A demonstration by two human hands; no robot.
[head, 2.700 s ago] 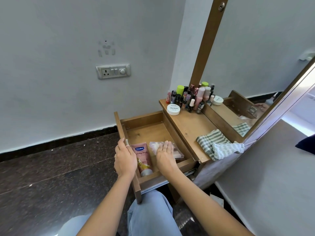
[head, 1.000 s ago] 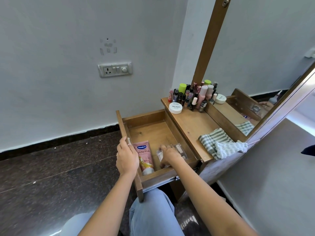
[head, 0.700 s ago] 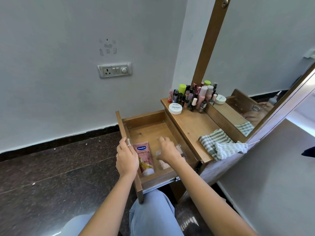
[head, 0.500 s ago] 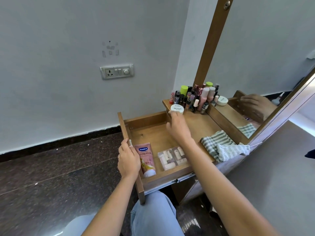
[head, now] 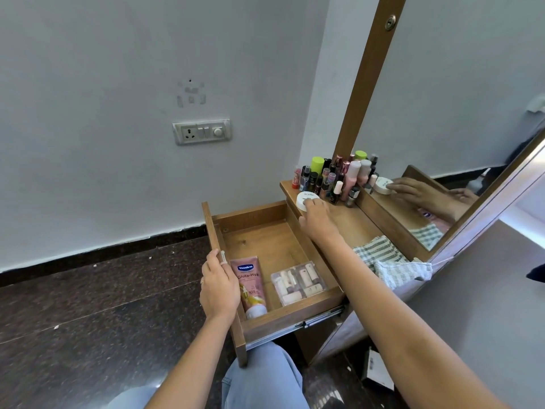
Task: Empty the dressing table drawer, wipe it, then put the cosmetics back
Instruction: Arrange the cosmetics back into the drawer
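The wooden drawer (head: 267,212) stands pulled out from the dressing table. Inside lie a pink lotion tube (head: 250,286) at the left and a clear plastic case of small bottles (head: 298,283) at the right; the back half is bare wood. My left hand (head: 219,286) grips the drawer's front panel. My right hand (head: 317,221) reaches onto the tabletop (head: 354,224) with its fingers on a round white jar (head: 305,198). A cluster of bottles, tubes and nail polishes (head: 336,180) stands behind the jar against the mirror.
A green-striped cloth (head: 389,265) lies bunched on the tabletop's near right end. The mirror (head: 460,113) rises at the right in a wooden frame. A wall with a socket plate (head: 201,131) is behind the drawer. Dark stone floor lies left, my knee under the drawer.
My right hand let go of the clear case in the drawer, rose, and reached back to the white jar on the tabletop. My left hand stayed on the drawer front.
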